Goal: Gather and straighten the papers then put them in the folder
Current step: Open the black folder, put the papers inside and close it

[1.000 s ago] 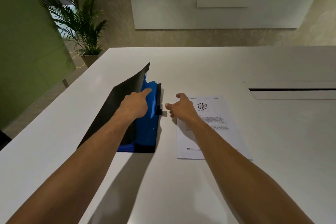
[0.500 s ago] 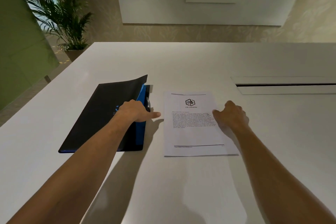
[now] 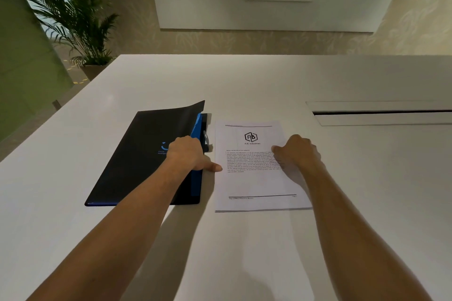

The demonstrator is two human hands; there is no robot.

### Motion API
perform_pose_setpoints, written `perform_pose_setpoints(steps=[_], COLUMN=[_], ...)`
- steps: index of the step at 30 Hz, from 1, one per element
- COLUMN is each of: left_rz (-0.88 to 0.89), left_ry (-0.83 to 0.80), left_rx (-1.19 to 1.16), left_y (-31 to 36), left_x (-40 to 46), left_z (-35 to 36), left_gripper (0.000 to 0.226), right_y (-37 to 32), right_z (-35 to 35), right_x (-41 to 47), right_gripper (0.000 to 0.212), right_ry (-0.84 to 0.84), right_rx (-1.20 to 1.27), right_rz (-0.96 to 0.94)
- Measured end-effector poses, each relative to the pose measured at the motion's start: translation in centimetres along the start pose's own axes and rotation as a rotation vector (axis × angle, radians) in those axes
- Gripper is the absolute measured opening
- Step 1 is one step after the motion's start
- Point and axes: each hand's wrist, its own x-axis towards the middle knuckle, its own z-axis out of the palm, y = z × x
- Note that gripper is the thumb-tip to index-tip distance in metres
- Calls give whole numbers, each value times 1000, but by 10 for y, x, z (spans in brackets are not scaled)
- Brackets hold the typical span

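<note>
A black folder (image 3: 144,154) with a blue inside lies on the white table (image 3: 244,85), left of centre. Its cover is down, with the far right corner still curling up a little. My left hand (image 3: 187,154) rests on the folder's right edge, and its thumb reaches out to the left edge of the papers. The papers (image 3: 254,181) are a white printed stack with a logo on top, lying flat just right of the folder. My right hand (image 3: 297,151) rests on the stack's right side with bent fingers pointing down onto it.
A long cable slot (image 3: 381,112) is cut into the table at the back right. A potted palm (image 3: 80,22) stands on the floor beyond the table's far left corner, next to a green wall panel (image 3: 22,76).
The folder's cover has come down from raised to nearly flat under my left hand. My right hand has crossed from the folder's edge to the right side of the papers.
</note>
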Motion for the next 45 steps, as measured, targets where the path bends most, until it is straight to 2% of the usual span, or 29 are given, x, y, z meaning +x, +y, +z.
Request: perform_pose_setpoints(steps=[7,15,18,22,27,29,32,34,38,41,45], left_rz=[18,45,39,35,37,36,37,36,25,14,4], left_ry=[15,7,11,15,19,16,18,19,13,8,9], left_rx=[45,72,66,47,52,46,50,56,45,30,7], left_y=[-1,-1,-1,-1,-1,-1,-2,-2,-2,-1,-1], left_x=[1,5,4,3,4,4,3,2,1,0,-2], left_z=[2,4,4,3,4,3,3,4,3,3,3], left_gripper=[73,74,72,71,71,71,70,71,70,71,72], right_y=[10,15,11,1,7,9,10,11,15,19,26], right_z=[0,6,11,7,8,8,10,10,7,6,13], right_x=[6,11,10,9,9,11,11,12,22,30,33], right_gripper=[25,27,18,44,56,51,21,14,17,14,23], right_ry=[26,24,58,25,9,-25,-56,-39,-49,-123,-203], right_rx=[128,130,145,204,266,337,370,370,407,368,396], right_rz=[73,40,14,72,93,99,62,63,96,94,36])
